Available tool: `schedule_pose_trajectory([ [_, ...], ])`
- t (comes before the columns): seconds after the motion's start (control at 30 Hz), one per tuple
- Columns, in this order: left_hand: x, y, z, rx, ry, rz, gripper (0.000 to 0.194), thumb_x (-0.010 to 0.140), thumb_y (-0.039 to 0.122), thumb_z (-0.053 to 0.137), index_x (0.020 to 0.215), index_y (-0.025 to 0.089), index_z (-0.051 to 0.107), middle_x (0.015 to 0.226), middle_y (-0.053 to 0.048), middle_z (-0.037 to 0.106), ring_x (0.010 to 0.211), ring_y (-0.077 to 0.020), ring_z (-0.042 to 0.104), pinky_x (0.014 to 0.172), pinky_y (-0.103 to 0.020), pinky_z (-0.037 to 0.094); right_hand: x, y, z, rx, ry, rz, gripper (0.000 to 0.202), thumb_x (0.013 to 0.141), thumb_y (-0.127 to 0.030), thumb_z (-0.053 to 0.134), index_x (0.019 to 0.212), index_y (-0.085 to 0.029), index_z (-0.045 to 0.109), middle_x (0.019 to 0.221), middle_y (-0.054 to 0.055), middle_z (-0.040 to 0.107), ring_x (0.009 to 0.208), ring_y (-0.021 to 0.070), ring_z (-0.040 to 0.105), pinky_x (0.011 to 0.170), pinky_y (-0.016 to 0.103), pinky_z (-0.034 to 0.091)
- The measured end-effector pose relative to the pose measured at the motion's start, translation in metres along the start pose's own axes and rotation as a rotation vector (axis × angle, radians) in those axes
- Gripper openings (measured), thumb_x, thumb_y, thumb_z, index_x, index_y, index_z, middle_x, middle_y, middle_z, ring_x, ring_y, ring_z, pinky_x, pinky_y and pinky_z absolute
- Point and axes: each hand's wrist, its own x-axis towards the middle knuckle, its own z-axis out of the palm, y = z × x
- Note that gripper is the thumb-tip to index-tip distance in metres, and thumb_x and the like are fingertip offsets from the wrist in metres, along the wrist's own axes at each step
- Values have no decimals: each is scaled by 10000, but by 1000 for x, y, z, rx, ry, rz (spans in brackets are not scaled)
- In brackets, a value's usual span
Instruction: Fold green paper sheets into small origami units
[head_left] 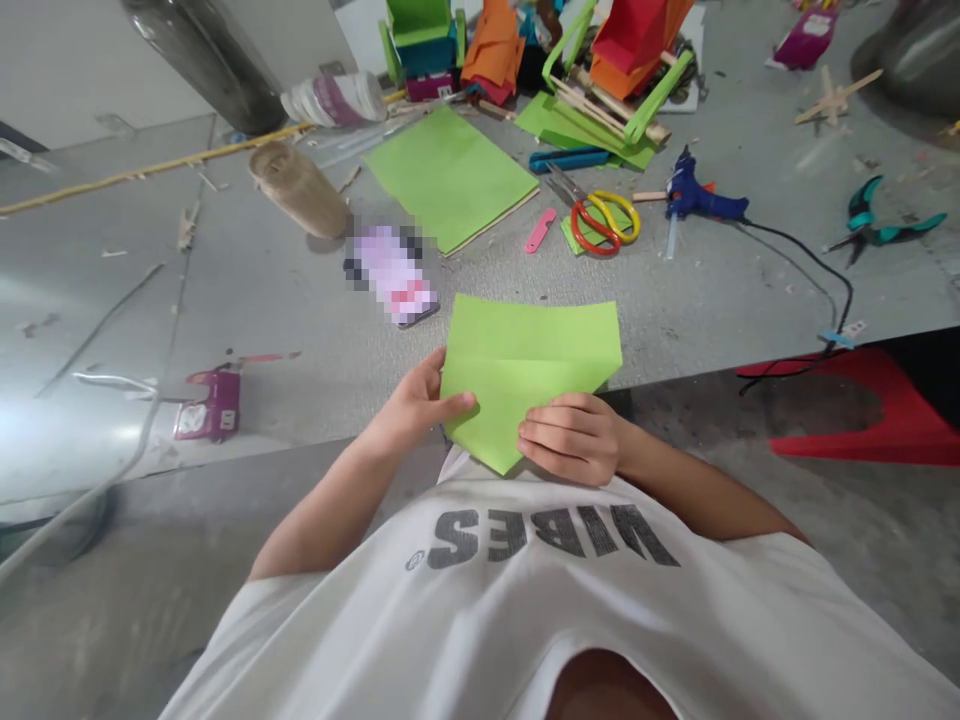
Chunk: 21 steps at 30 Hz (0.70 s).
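Between my two hands is a sheet of green paper (532,340), held close to my shirt at the table's front edge. A faint crease runs across it, and its lower end comes to a point. My left hand (427,400) grips the left side, thumb on top and fingers mostly hidden behind. At the lower right edge, my right hand (574,438) is closed on the paper with its fingers lying over the front. Past the paper lie scissors (604,222) with red and yellow handles, a small pink cutter (540,230) and a phone (394,272).
A stack of green sheets (454,180) lies farther back. A blue glue gun (701,192) with a trailing cord, teal pliers (866,220) and a blue cutter (570,158) are to the right. Folded-paper pieces (630,50) stand at the back. A purple box (210,405) sits left.
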Motion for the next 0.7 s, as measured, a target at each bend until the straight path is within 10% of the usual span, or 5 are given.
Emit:
schedule_pose_trajectory([
  [0.13,24,26,4,52,117,158,742,805,630,1192,1319,274,792,1203,-93,983,1104,-399,984,986,-555,852,-9,9,-13,-262,21,81,156,1105,-367,945,1212,-481,944,1187,23,934,1021,282,866,823,495,705],
  [0.3,50,50,-7,269,221,503,592,967,628,1070,1384,303,804,1297,-81,965,1159,-369,958,996,-564,843,-15,46,-15,-117,679,702,450,1185,-594,796,1617,-482,738,1169,85,789,846,287,712,706,488,618],
  [0.4,68,64,-20,460,309,783,509,1013,644,1008,1339,296,830,1258,-78,942,1158,-361,929,992,-554,812,1,90,-25,284,464,947,563,1200,-737,770,1649,-406,694,1351,107,877,682,185,674,518,363,504],
  [0.5,81,79,-32,649,436,999,296,1095,602,903,1157,317,855,1074,-36,905,1039,-333,900,943,-552,780,27,130,-43,337,372,868,654,1148,-716,882,1699,-415,699,1262,78,934,674,189,704,521,366,516],
  [0.7,91,80,-58,939,504,1029,474,1119,790,782,1007,333,842,1179,-94,938,1199,-385,875,1184,-666,697,50,158,-69,39,274,283,108,1189,-374,878,1268,-389,950,1045,58,920,773,221,789,684,428,631],
])
